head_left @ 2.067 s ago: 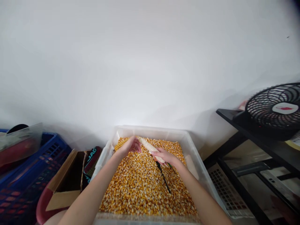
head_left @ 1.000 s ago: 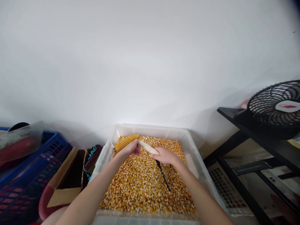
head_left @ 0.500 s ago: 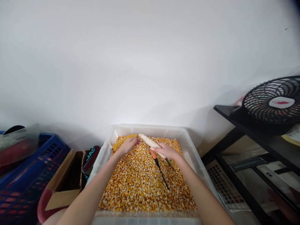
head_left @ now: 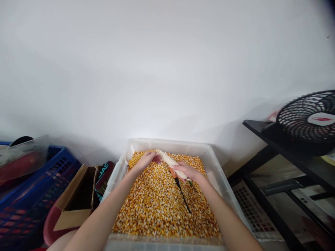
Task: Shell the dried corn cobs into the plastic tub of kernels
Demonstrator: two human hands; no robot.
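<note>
Corn cob (head_left: 157, 157) lies across both hands, over a clear bin (head_left: 220, 167) full of loose kernels (head_left: 157, 205). The left hand (head_left: 145, 161) wraps its yellow end. The right hand (head_left: 186, 170) grips its bare end, plus a screwdriver (head_left: 181, 191).

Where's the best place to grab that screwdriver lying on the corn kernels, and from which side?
Probably by the orange handle, coming from above on the right. The screwdriver lies flat on the kernels, its thin black shaft pointing toward the person, so the thick handle gives the surest grip. It sits just under the right hand, which holds the corn cob.
</note>
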